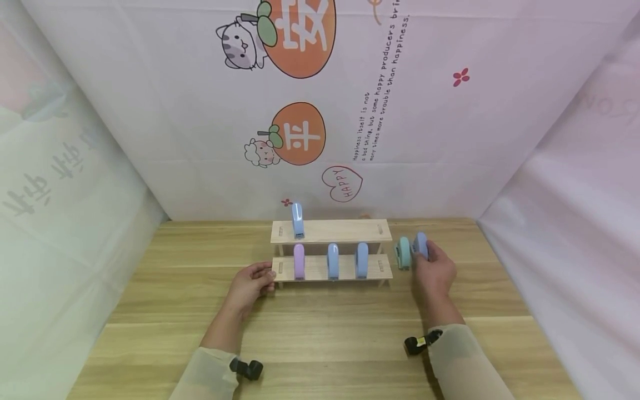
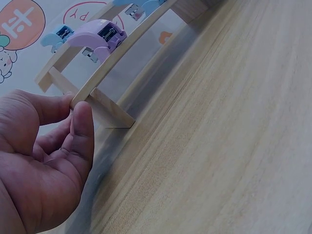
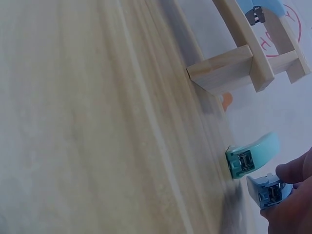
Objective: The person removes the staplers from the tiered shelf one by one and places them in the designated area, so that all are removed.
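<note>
While my left hand (image 1: 252, 286) pinches the left end of the wooden rack (image 1: 342, 231), my right hand (image 1: 436, 270) holds a light blue stapler (image 1: 420, 244) at the other side, over the right part of the table (image 1: 330, 344). On the left wrist view I see the thumb and the index finger close together at the end of the front board, with only a narrow space for the wood. On the right wrist view, thumb and fingers are around the stapler body; whether its base touches the table, I cannot tell. Just beside it, on the side of the rack, stands a mint green stapler (image 1: 403, 253); I cannot say surely if these two touch.

The rack has a front board and a rear board. On the front one I count three staplers, well apart: a purple stapler (image 1: 299, 261) near the left end, a middle blue stapler (image 1: 333, 261), and a right-hand blue stapler (image 1: 362, 260) nearer to the right end. On the rear board is a single blue stapler (image 1: 298, 220), toward the left. Behind all this hangs a white cloth (image 1: 425, 122) with printed orange fruits, cartoon animals and a heart with "HAPPY". Both forearms wear pale sleeves (image 1: 457, 355).
</note>
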`<act>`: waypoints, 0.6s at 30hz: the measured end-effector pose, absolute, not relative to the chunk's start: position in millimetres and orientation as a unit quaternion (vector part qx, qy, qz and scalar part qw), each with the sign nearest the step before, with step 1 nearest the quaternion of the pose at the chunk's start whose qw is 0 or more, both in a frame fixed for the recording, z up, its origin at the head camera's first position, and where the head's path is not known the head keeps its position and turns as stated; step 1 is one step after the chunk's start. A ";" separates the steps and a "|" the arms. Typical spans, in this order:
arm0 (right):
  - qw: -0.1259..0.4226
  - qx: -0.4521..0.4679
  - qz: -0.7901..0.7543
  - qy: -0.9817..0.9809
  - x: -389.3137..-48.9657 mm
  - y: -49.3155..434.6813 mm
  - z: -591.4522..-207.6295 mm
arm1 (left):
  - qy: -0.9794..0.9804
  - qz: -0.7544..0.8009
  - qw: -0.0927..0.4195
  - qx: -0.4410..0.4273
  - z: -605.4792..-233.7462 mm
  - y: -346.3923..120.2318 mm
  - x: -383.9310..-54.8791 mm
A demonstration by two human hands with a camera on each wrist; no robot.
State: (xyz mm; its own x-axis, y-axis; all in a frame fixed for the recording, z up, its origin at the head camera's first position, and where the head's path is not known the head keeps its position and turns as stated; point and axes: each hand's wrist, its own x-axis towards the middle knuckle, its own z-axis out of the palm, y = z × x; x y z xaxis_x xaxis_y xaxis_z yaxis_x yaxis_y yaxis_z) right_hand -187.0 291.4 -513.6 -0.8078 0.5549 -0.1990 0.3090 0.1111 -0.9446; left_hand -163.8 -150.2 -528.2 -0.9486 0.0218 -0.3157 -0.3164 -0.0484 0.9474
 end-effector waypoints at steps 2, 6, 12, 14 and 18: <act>0.095 -0.293 0.600 -0.739 -187.2 291.9 -515.1 | 0.679 0.716 0.118 -0.110 -528.6 -150.4 -164.0; 0.086 -0.292 0.595 -0.743 -187.8 292.8 -517.1 | 0.678 0.717 0.118 -0.111 -528.9 -150.5 -164.1; 0.087 -0.286 0.590 -0.749 -188.0 293.2 -518.5 | 0.677 0.718 0.118 -0.109 -528.7 -150.7 -164.7; 0.089 -0.285 0.588 -0.751 -187.7 293.0 -518.9 | 0.677 0.718 0.118 -0.108 -528.7 -150.9 -164.7; 0.093 -0.285 0.595 -0.746 -187.2 292.4 -519.4 | 0.678 0.718 0.119 -0.109 -529.1 -150.9 -164.2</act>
